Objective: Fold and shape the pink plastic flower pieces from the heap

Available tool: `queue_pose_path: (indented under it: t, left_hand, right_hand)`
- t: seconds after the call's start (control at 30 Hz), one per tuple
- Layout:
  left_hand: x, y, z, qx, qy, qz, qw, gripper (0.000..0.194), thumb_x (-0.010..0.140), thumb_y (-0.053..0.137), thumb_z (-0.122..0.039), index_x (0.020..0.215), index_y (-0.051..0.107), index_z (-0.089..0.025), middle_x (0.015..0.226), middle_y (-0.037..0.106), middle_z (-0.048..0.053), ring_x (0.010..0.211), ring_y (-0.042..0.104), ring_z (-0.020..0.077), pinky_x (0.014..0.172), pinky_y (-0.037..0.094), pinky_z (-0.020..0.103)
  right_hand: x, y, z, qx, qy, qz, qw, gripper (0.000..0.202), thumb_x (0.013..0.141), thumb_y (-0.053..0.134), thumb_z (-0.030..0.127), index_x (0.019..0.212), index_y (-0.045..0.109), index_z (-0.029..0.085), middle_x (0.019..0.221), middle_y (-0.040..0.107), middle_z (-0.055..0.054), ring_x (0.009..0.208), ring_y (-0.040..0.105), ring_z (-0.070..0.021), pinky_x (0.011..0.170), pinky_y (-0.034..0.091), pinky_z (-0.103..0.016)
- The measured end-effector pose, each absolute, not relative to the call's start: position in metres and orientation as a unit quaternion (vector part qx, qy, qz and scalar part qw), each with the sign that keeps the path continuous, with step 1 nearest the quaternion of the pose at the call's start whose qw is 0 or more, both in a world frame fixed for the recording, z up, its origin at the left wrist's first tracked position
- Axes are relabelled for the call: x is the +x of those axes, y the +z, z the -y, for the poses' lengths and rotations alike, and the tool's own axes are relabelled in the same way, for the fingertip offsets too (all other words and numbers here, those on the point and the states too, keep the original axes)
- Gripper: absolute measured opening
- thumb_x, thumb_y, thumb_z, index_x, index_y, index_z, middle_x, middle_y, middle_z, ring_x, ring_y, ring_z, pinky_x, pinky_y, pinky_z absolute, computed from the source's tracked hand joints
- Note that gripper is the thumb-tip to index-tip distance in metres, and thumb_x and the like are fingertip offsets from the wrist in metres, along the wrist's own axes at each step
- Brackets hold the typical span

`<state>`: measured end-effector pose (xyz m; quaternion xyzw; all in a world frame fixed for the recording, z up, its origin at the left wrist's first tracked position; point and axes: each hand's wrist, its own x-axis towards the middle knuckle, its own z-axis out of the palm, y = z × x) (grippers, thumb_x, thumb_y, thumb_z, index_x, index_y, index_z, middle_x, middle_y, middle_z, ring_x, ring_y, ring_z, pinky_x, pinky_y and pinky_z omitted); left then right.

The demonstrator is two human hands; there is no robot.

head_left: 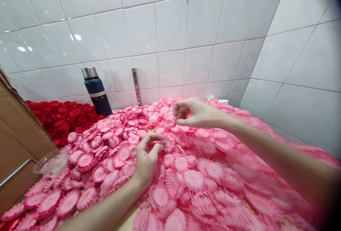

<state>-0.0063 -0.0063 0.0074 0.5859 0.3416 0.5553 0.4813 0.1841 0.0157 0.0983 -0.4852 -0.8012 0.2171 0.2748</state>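
A deep heap of pink fabric flower pieces (194,180), round with frilled, pleated edges, spreads under both my hands. My left hand (147,160) is low over the middle of the heap, its fingers bent towards the thumb. Pink shows at those fingertips, but I cannot separate anything held from the pieces behind. Higher and to the right, my right hand (195,113) is raised over the back of the heap with fingers curled in and thumb beneath them. Whatever its fingertips may pinch is too small or hidden to see.
Red flower pieces (65,117) are piled at the back left, beside a dark blue bottle (97,94) with a steel cap. A cardboard box (21,142) and a clear plastic container (52,161) stand at left. White tiled walls (170,28) enclose the back and right; a metal strip (136,87) rests there.
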Motion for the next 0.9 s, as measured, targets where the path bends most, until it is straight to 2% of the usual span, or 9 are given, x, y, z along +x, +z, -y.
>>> queue_pose_path:
  t: [0.07,0.2,0.37,0.5,0.63,0.77,0.9]
  left_hand:
    - [-0.006,0.009,0.006,0.614,0.541,-0.361,0.448,0.004,0.076,0.058,-0.018,0.075,0.062,-0.016,0.074,0.061,0.001,0.068,0.056,0.0126,0.064,0.047,0.023]
    - [-0.005,0.011,0.007,0.629,0.537,-0.368,0.425,0.013,0.077,0.063,-0.029,0.074,0.062,-0.016,0.072,0.059,0.000,0.067,0.054,0.0120,0.063,0.044,0.021]
    - [-0.005,0.009,0.007,0.648,0.528,-0.345,0.427,0.015,0.076,0.065,-0.030,0.072,0.061,-0.016,0.071,0.060,0.001,0.068,0.053,0.0125,0.064,0.042,0.021]
    - [-0.006,0.006,0.008,0.680,0.503,-0.330,0.419,0.018,0.081,0.059,-0.033,0.074,0.060,-0.016,0.068,0.057,0.000,0.063,0.050,0.0120,0.059,0.040,0.021]
    - [-0.007,0.008,0.013,0.752,0.433,-0.296,0.400,0.019,0.086,0.052,-0.032,0.077,0.060,-0.017,0.069,0.056,0.001,0.062,0.048,0.0124,0.058,0.038,0.022]
    - [-0.007,0.011,0.019,0.822,0.363,-0.261,0.353,0.025,0.089,0.046,-0.029,0.069,0.053,-0.016,0.066,0.051,0.000,0.061,0.045,0.0118,0.059,0.035,0.023]
    - [-0.007,0.013,0.020,0.847,0.319,-0.239,0.353,0.024,0.090,0.045,-0.028,0.071,0.054,-0.016,0.068,0.054,0.001,0.063,0.048,0.0114,0.060,0.036,0.023]
  right_hand:
    - [0.176,0.099,-0.011,-0.462,0.242,0.811,0.264,0.010,0.066,0.056,0.013,0.074,0.054,0.018,0.072,0.066,-0.003,0.068,0.062,-0.0164,0.056,0.046,-0.024]
    - [0.165,0.104,-0.001,-0.425,0.282,0.826,0.241,0.010,0.067,0.057,0.011,0.072,0.052,0.018,0.069,0.063,-0.001,0.067,0.061,-0.0147,0.056,0.047,-0.024]
    - [0.164,0.109,0.007,-0.398,0.335,0.820,0.238,0.011,0.070,0.059,0.012,0.073,0.050,0.017,0.069,0.060,0.000,0.065,0.057,-0.0117,0.054,0.044,-0.021]
    - [0.171,0.102,0.011,-0.383,0.395,0.799,0.242,0.017,0.072,0.067,0.021,0.080,0.052,0.017,0.076,0.060,-0.001,0.070,0.059,-0.0123,0.060,0.047,-0.023]
    - [0.181,0.083,0.019,-0.352,0.480,0.756,0.271,0.022,0.071,0.071,0.025,0.081,0.055,0.015,0.079,0.060,-0.001,0.072,0.059,-0.0107,0.066,0.048,-0.024]
    - [0.189,0.056,0.032,-0.325,0.579,0.673,0.326,0.023,0.068,0.075,0.020,0.080,0.056,0.014,0.077,0.061,0.001,0.068,0.059,-0.0072,0.066,0.048,-0.021]
    - [0.192,0.024,0.035,-0.310,0.644,0.586,0.383,0.026,0.064,0.078,0.014,0.078,0.057,0.013,0.074,0.063,0.001,0.068,0.061,-0.0071,0.067,0.050,-0.020]
